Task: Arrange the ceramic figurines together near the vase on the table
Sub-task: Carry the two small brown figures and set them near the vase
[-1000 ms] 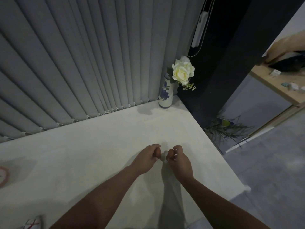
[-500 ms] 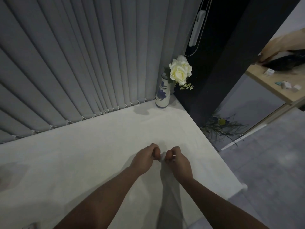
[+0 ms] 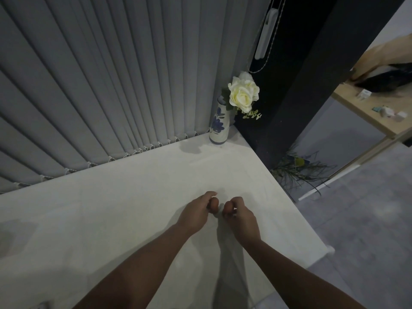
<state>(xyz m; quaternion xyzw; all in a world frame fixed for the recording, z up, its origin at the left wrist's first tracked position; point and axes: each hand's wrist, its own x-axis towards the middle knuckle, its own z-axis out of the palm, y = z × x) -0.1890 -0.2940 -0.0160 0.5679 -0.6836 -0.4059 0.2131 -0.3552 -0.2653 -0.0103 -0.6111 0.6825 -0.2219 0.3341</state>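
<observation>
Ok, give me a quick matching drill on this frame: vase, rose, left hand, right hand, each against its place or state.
Things:
1. vase
2. rose
3. left hand
4. right hand

Place or state:
A. closed on a small brown figurine, nearer the table's right edge
B. cream-white, leaning right above the vase's mouth
C. standing at the table's far corner by the blinds
D. closed on a small brown figurine, on the blinds side

Pairs: 1-C, 2-B, 3-D, 4-A
</observation>
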